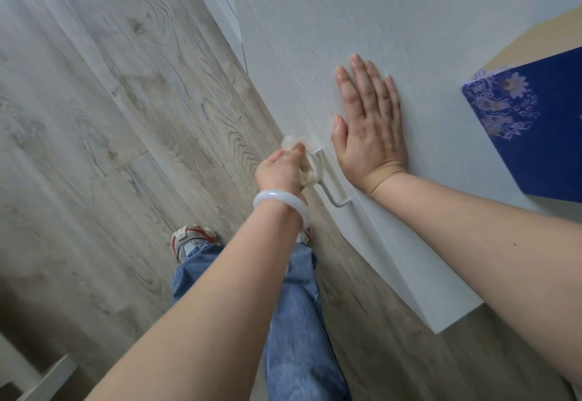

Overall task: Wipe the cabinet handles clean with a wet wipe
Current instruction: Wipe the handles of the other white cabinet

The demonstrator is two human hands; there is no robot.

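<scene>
- Your two forearms fill the bottom of the view, nearest to the camera, and they reach forward to the white cabinet door (393, 38).
- Below them you see the wooden floor (110, 85), your jeans (296, 306) and one shoe (189, 240). At the right edge a blue patterned box (529, 129) stands near the door, apart from your hands.
- Your right hand (370, 129) lies flat on the door just beside the handle (330, 183). Its fingers (362, 82) are straight and close together; it holds nothing and only presses on the door, I think to keep it steady.
- Your left hand (280, 170), with a pale bracelet (282, 203) on the wrist, is closed around the wipe (302, 161). The wipe is bunched and wrapped on the upper part of the handle, so the curled fingers grip both wipe and bar together.
- My judgement on progress: the wiping of this handle is going on. The lower part of the bar and its lower bracket are bare of the wipe; I cannot tell whether they are already clean.
- No other handle shows in this view, so I cannot say how many are left to do.
</scene>
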